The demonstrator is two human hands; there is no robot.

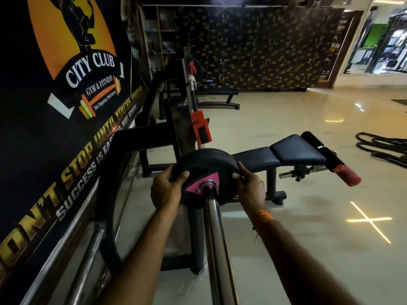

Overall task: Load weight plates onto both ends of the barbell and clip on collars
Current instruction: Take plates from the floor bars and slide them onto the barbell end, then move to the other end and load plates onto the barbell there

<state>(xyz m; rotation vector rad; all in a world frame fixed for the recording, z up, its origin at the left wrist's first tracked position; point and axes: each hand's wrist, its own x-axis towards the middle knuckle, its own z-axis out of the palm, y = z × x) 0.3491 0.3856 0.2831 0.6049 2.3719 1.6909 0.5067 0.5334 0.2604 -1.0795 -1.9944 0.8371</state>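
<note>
A black weight plate (204,167) with a pink triangular centre sits on the chrome sleeve of the barbell (217,238), which runs from the bottom of the view away from me. My left hand (167,189) grips the plate's left rim. My right hand (250,187) grips its right rim. Beyond the plate, an orange-red collar (201,126) is clipped on the bar. Further along the bar, near a second red collar (192,67), a white collar (192,82) shows at the far end.
The bar rests on a black bench rack (154,137) along a banner wall (66,106) at the left. A black padded bench (293,151) with roller pads stands right of the plate. Battle ropes (383,148) lie on the shiny floor at far right.
</note>
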